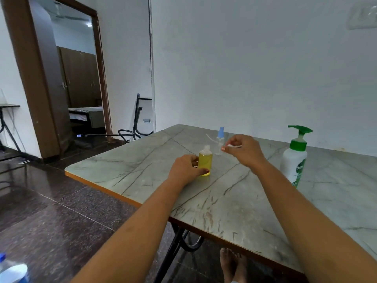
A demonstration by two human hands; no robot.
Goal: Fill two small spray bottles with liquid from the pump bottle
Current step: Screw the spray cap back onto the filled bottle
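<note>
1. Two bare feet [232,264] rested on the dark polished floor [61,221] under the near edge of the table [234,211]. A blurred blue-capped bottle [11,270] sat low at the left.
2. The table had a grey marble-patterned top with an orange edge and stood on black metal legs.
3. The left hand [186,169] reached out over the tabletop. Its fingers and thumb curled round the filled spray bottle [205,162], which stood upright on the table, full of yellow liquid almost to the neck.
4. The right hand [245,153] hovered just beyond and to the right of it. Its fingertips pinched a small white piece [234,146], too blurred for me to tell what it was.
5. The second spray bottle [220,142] stood upright just behind the first, near the right hand's fingertips. It was clear and wore a pale blue cap.
6. The pump bottle [294,160] stood upright further right, well apart from both small bottles. It was white with a green pump head, its spout pointing left.
7. Beyond the table rose a white wall [255,68]. At the far left a brown-framed doorway [81,78] opened onto a room with a bed [86,114], and a black metal frame [140,115] leaned beside it.
</note>
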